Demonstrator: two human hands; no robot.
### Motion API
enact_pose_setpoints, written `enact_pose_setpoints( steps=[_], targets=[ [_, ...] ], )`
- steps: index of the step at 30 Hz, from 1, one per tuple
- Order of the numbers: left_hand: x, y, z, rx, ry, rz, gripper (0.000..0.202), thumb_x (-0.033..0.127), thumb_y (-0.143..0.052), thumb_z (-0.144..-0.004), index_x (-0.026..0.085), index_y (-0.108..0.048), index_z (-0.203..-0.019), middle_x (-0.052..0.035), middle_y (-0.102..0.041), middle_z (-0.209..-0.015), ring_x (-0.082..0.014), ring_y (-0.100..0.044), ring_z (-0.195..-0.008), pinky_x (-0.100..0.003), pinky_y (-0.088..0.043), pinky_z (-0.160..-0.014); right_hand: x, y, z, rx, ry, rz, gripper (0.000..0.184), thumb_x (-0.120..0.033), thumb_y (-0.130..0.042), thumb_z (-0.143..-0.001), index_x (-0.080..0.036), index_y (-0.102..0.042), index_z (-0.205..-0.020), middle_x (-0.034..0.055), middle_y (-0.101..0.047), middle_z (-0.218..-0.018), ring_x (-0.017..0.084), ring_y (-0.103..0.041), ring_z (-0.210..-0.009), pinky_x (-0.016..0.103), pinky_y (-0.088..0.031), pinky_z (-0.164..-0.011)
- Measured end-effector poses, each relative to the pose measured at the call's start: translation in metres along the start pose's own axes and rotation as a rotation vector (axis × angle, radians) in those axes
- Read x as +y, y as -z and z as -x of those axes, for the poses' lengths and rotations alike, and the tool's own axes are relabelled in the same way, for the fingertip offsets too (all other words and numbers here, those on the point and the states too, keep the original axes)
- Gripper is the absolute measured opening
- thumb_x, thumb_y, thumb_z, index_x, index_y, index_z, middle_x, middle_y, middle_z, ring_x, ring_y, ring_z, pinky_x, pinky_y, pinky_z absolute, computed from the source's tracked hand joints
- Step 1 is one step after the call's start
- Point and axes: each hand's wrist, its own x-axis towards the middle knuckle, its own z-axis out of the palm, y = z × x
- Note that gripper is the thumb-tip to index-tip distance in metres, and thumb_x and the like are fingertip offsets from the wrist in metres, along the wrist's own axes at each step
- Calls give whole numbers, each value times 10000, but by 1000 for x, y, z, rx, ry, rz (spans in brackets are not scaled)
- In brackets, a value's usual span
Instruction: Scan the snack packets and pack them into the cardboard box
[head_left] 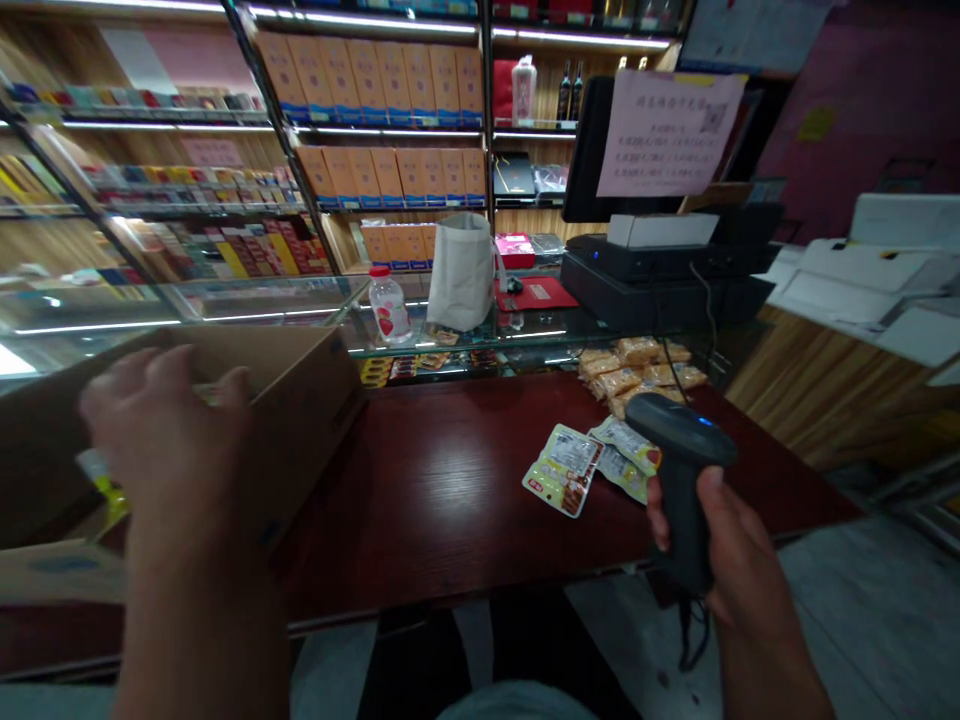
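Note:
My right hand (720,540) grips a black handheld barcode scanner (679,470) with its blue light lit and its head tilted up, a cable hanging below. Just beyond the scanner, several foil snack packets (592,465) lie flat on the dark red wooden counter (435,460). My left hand (165,420) is blurred, with its fingers apart, in front of an open cardboard box (300,400). A yellow and white item (103,487) shows just below that hand, and I cannot tell whether the hand holds it.
A glass display case (465,345) stands behind the counter, holding more snack packets. On it are a plastic bottle (390,305), a white tote bag (461,272), and a black till with a printed notice (670,133). Shelves of boxes and cartons fill the back wall; a white printer sits right.

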Motion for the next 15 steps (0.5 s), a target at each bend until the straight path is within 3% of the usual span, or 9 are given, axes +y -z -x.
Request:
enact_pose_setpoints(
  steps=[1, 2, 3, 5, 6, 8, 11, 15],
  targets=[
    [11, -22, 13, 21, -69, -32, 277, 411, -605, -875, 187, -669, -1024, -60, -690, -1265, -380, -431, -1411, -585, -343, -1142, -1, 2, -1, 14, 7, 9, 525, -689, -665, -862, -168, -710, -899, 37, -659, -654, 124, -545, -490, 211, -452, -424],
    [22, -48, 28, -62, -134, -71, 285, 391, -617, -861, 187, -697, -1043, -77, -709, -1217, -352, -568, -1275, -543, -409, -1107, -2, 3, -1, 30, 15, 15, 527, -691, -654, -869, -168, -706, -884, 33, -649, -636, 124, -542, -489, 209, -449, -423],
    [33, -78, 47, -261, -177, 5, 278, 390, -615, -860, 193, -720, -1025, -83, -737, -1134, -314, -657, -1130, -482, -476, -1048, -3, 3, -1, 44, 22, 18, 529, -693, -649, -871, -168, -705, -876, 32, -646, -630, 127, -541, -487, 212, -447, -420],
    [53, -138, 88, -685, -258, 165, 277, 435, -670, -830, 212, -747, -975, -91, -759, -1049, -290, -702, -1006, -398, -531, -955, -5, 4, 0, 61, 31, 15, 535, -699, -651, -865, -167, -706, -865, 36, -654, -634, 134, -545, -484, 224, -448, -419],
    [62, -165, 108, -805, -269, 193, 282, 448, -718, -798, 204, -750, -937, -115, -759, -1038, -300, -703, -996, -385, -535, -926, -5, 4, 0, 64, 34, 9, 535, -697, -651, -865, -165, -709, -864, 41, -662, -646, 134, -546, -483, 228, -447, -419],
    [77, -207, 143, -908, -298, 94, 390, 488, -810, -712, 170, -735, -926, -172, -738, -1058, -347, -675, -1043, -404, -518, -914, -5, 4, 1, 63, 29, -2, 530, -689, -654, -869, -163, -721, -871, 44, -673, -665, 132, -547, -487, 232, -446, -425],
    [94, -233, 166, -926, -247, -95, 582, 467, -888, -618, 138, -696, -1058, -215, -686, -1188, -400, -606, -1169, -417, -480, -937, -5, 5, 3, 64, 25, -14, 511, -672, -668, -869, -166, -732, -892, 48, -691, -709, 130, -547, -502, 232, -444, -431],
    [97, -230, 160, -990, -106, -52, 503, 363, -906, -590, 167, -669, -988, -164, -723, -1095, -352, -653, -1089, -338, -470, -872, -5, 6, 4, 79, 35, -24, 500, -668, -683, -860, -171, -724, -892, 43, -688, -718, 125, -543, -497, 227, -438, -424]
  ],
)
